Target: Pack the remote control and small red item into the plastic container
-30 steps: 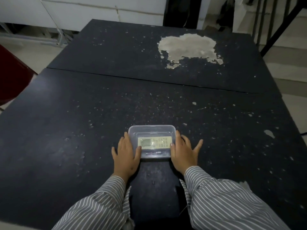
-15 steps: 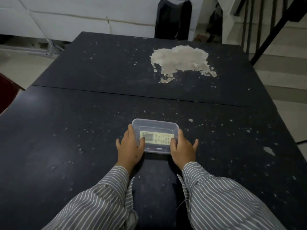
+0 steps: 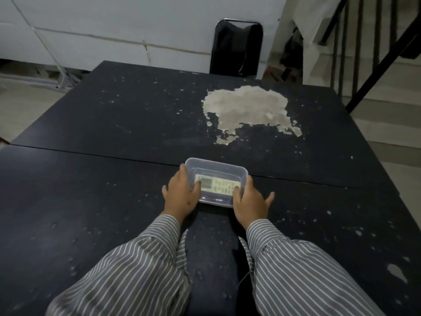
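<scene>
A clear plastic container (image 3: 217,166) with its lid on sits on the dark table, just in front of the seam between two tabletops. Inside it a white remote control (image 3: 218,185) lies lengthwise, screen to the left. A thin reddish item (image 3: 210,198) shows faintly along the container's near wall. My left hand (image 3: 181,195) presses against the container's left side, thumb on the lid. My right hand (image 3: 249,200) holds the right side, thumb on the lid's near corner. Both hands grip it.
The black tabletop (image 3: 114,201) is speckled, with a large pale patch of peeled paint (image 3: 248,110) beyond the container. A black chair (image 3: 237,49) stands at the far edge. Stair railings (image 3: 364,53) rise at the right.
Both hands have slid the container away from me, up to the seam between the tabletops. The camera view has tilted upward, showing the chair and wall.
</scene>
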